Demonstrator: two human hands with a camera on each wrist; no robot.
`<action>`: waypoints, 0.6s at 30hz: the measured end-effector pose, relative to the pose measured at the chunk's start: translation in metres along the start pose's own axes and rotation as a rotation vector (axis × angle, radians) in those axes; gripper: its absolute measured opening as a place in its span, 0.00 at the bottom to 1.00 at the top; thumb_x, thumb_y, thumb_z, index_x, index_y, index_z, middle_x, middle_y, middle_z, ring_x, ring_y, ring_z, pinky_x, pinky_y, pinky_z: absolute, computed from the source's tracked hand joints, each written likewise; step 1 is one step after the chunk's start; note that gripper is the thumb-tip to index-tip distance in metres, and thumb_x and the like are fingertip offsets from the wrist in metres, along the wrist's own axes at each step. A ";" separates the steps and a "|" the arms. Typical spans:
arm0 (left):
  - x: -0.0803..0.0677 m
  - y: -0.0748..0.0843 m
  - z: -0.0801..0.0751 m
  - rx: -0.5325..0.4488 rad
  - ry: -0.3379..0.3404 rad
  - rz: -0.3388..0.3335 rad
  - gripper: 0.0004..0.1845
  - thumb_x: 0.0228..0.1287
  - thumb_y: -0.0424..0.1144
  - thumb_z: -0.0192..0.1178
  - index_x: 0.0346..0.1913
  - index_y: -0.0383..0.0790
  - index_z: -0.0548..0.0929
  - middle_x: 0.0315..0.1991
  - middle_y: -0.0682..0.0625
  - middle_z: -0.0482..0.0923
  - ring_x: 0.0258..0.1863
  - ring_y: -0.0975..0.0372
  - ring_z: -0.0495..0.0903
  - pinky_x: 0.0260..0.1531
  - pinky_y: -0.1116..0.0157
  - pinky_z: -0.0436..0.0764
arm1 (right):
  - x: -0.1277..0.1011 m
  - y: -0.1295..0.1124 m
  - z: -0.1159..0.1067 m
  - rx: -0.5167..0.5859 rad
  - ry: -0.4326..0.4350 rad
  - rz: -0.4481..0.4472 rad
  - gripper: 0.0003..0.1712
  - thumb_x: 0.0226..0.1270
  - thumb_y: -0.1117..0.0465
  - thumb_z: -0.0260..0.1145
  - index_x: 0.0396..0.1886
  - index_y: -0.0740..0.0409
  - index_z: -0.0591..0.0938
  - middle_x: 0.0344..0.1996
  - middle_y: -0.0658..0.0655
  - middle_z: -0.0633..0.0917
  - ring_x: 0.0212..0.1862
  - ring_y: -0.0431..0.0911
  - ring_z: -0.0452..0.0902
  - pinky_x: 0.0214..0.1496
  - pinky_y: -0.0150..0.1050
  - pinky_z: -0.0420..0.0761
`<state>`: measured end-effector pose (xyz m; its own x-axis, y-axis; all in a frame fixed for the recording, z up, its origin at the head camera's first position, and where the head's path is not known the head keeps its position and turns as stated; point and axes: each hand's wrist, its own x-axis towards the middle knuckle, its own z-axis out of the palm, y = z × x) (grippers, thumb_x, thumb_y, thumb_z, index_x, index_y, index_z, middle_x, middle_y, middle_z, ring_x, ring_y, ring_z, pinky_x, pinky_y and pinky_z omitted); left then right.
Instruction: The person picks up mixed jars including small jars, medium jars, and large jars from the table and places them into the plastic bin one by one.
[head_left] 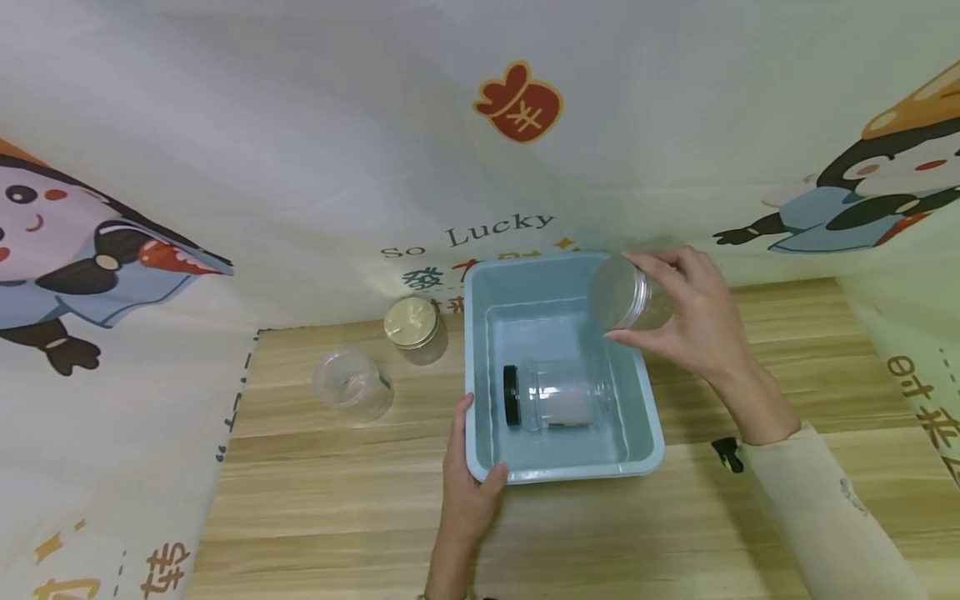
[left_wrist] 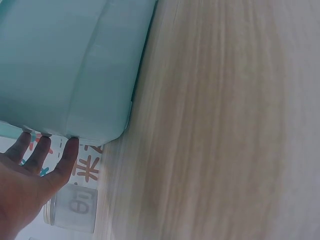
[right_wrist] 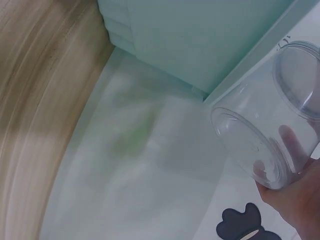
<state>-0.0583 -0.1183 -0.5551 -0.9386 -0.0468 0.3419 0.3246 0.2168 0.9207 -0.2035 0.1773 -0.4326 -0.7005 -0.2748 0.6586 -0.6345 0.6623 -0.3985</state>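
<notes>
1. Right hand (head_left: 693,312) of mine is curled round a clear jar with a silver lid (head_left: 628,293), held tilted in the air above the far right corner of the blue tub (head_left: 480,367); fingers and thumb wrap its side wall.
2. Left hand (head_left: 467,479) grips the tub's near left rim, thumb on the inside, fingers under the lip.
3. Inside the tub a black-lidded jar (head_left: 551,396) lies on its side.
4. On the counter (head_left: 337,500) left of the tub sit a gold-lidded jar (head_left: 412,329) and an open clear jar (head_left: 352,383).
5. The jar I hold looks light, stiff and smooth, so I judge it slippery; the side wall near the lid seems the surest hold.
</notes>
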 end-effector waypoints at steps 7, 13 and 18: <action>0.001 0.002 -0.002 -0.035 -0.010 -0.013 0.45 0.62 0.63 0.60 0.77 0.48 0.57 0.72 0.36 0.62 0.62 0.38 0.68 0.60 0.54 0.72 | 0.005 -0.006 0.004 -0.021 -0.031 -0.008 0.57 0.45 0.16 0.59 0.63 0.53 0.80 0.45 0.64 0.78 0.44 0.59 0.72 0.48 0.54 0.68; 0.000 0.000 0.000 -0.039 -0.008 -0.006 0.45 0.63 0.64 0.59 0.77 0.48 0.57 0.71 0.35 0.63 0.61 0.38 0.69 0.58 0.53 0.73 | 0.006 -0.007 0.004 -0.033 -0.048 -0.022 0.56 0.46 0.17 0.59 0.64 0.52 0.79 0.46 0.64 0.78 0.47 0.60 0.73 0.52 0.57 0.69; 0.000 -0.001 0.001 -0.038 0.001 -0.011 0.45 0.62 0.65 0.59 0.77 0.48 0.58 0.70 0.34 0.63 0.60 0.39 0.71 0.56 0.50 0.75 | 0.009 -0.008 0.005 -0.039 -0.052 -0.052 0.56 0.47 0.17 0.58 0.64 0.53 0.79 0.46 0.64 0.79 0.47 0.59 0.73 0.53 0.58 0.69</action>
<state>-0.0590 -0.1173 -0.5565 -0.9421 -0.0498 0.3317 0.3183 0.1791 0.9309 -0.2063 0.1658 -0.4269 -0.6839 -0.3448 0.6429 -0.6576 0.6729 -0.3387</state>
